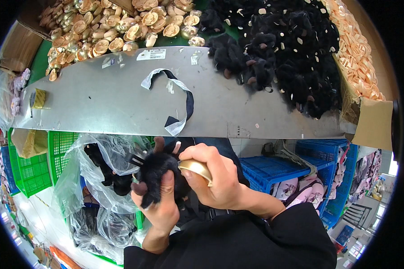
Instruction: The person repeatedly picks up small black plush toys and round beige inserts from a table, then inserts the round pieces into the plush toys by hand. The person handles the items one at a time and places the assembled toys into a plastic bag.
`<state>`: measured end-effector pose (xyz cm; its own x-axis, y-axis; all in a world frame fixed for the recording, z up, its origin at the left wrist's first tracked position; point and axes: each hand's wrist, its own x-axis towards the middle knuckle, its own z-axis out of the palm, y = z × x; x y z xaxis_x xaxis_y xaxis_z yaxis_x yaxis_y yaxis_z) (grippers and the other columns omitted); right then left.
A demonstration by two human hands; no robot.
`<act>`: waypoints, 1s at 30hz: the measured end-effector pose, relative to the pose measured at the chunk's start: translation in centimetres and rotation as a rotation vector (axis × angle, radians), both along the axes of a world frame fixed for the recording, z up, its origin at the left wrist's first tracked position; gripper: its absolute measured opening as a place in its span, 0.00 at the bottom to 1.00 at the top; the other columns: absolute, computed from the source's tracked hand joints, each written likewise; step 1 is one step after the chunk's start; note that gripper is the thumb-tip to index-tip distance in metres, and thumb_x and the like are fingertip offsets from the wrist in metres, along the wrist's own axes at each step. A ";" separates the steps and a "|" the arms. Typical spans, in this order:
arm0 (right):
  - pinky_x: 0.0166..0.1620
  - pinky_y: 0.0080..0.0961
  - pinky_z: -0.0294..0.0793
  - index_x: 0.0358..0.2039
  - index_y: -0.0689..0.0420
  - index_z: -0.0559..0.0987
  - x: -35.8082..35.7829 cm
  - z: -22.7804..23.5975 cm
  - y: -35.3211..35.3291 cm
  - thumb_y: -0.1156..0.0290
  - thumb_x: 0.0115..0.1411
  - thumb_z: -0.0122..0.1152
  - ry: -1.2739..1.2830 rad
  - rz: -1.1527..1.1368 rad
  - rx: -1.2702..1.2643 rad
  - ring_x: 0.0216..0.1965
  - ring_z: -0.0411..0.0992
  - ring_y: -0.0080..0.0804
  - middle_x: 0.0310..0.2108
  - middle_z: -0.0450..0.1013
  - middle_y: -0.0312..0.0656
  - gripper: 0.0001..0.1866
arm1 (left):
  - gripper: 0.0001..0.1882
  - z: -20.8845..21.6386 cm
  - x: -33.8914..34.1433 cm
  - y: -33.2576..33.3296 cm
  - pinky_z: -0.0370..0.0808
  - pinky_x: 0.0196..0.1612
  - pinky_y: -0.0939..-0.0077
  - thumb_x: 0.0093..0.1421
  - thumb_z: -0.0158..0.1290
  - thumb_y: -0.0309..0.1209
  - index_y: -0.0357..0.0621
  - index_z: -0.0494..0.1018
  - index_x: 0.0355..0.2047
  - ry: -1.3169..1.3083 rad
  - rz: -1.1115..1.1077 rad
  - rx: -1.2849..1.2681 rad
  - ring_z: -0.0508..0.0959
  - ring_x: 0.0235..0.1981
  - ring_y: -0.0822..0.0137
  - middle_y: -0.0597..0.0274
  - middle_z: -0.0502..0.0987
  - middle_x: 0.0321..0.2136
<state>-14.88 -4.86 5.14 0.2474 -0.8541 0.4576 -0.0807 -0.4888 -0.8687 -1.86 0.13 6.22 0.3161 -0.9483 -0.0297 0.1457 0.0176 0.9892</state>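
At far left, green basket (31,172), with a roll of yellow tape (39,98) on the metal table (121,98) beyond and a heap of gold shells (107,38) farther back. Next, clear plastic bag (114,204) with black furry pieces inside.

Then, left hand (159,206) curled around a black plush toy (155,172), thumb pressed on the near side, other fingers mostly hidden. Toy held up in front of the body, just short of the table edge, with a curved black-and-white strip (184,98) lying on the tabletop beyond. To the right of the toy, right hand (217,177) closed in a pinch on a gold shell (195,169), rim toward the fur; contact with the fur too hidden to tell.

Best, seemingly, to brace the toy firmly with the left thumb, smooth loose fur away from the rim, line up the shell squarely and press evenly rather than from one edge.

Farther right, blue crate (274,172) below, pile of black plush toys (300,54) above, then peach-coloured plastic parts (357,54).
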 end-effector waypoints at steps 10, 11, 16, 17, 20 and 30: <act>0.36 0.35 0.78 0.47 0.67 0.71 0.9 -1.8 -0.6 0.83 0.59 0.65 0.126 -0.162 -0.051 0.32 0.77 0.51 0.35 0.75 0.53 0.17 | 0.10 -1.7 -0.6 0.3 0.72 0.43 0.80 0.67 0.60 0.26 0.32 0.75 0.45 -0.112 0.109 0.181 0.76 0.39 0.73 0.58 0.79 0.40; 0.36 0.35 0.78 0.47 0.66 0.71 1.0 -1.8 -0.6 0.82 0.59 0.64 0.112 -0.157 -0.012 0.32 0.77 0.52 0.35 0.75 0.54 0.16 | 0.10 -1.3 -0.4 0.1 0.72 0.44 0.80 0.67 0.60 0.26 0.32 0.75 0.45 -0.056 0.089 0.205 0.76 0.39 0.73 0.58 0.79 0.41; 0.36 0.35 0.77 0.47 0.65 0.71 1.4 -1.9 -0.5 0.81 0.63 0.62 0.103 -0.178 0.136 0.32 0.77 0.53 0.33 0.75 0.54 0.14 | 0.10 -1.9 -0.5 -0.4 0.74 0.42 0.80 0.67 0.59 0.25 0.31 0.76 0.45 -0.142 0.030 0.123 0.77 0.38 0.74 0.60 0.81 0.39; 0.37 0.36 0.77 0.49 0.66 0.70 1.5 -1.9 -0.4 0.78 0.65 0.60 0.144 -0.172 0.120 0.33 0.77 0.54 0.34 0.75 0.55 0.15 | 0.11 -2.3 -0.4 -0.3 0.74 0.43 0.79 0.67 0.58 0.24 0.31 0.75 0.48 -0.147 0.008 0.094 0.77 0.40 0.74 0.60 0.80 0.41; 0.38 0.38 0.76 0.53 0.66 0.68 1.5 -1.8 -0.2 0.70 0.67 0.60 0.084 -0.126 0.175 0.34 0.77 0.53 0.36 0.74 0.55 0.19 | 0.12 -3.2 -0.4 -0.3 0.73 0.42 0.79 0.66 0.58 0.23 0.32 0.74 0.49 -0.136 0.085 0.092 0.77 0.40 0.74 0.62 0.80 0.41; 0.46 0.39 0.70 0.63 0.53 0.69 -0.9 -2.0 -1.7 0.59 0.68 0.57 0.123 0.292 0.015 0.41 0.67 0.49 0.38 0.65 0.50 0.25 | 0.10 -2.6 0.1 -0.9 0.73 0.42 0.81 0.65 0.59 0.21 0.33 0.75 0.46 0.020 0.006 0.078 0.76 0.38 0.76 0.64 0.80 0.39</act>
<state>-15.76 -6.59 3.17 0.5356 -0.7452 0.3973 -0.0438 -0.4943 -0.8682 -1.74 -0.72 3.64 0.3199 -0.9410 -0.1102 0.1658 -0.0589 0.9844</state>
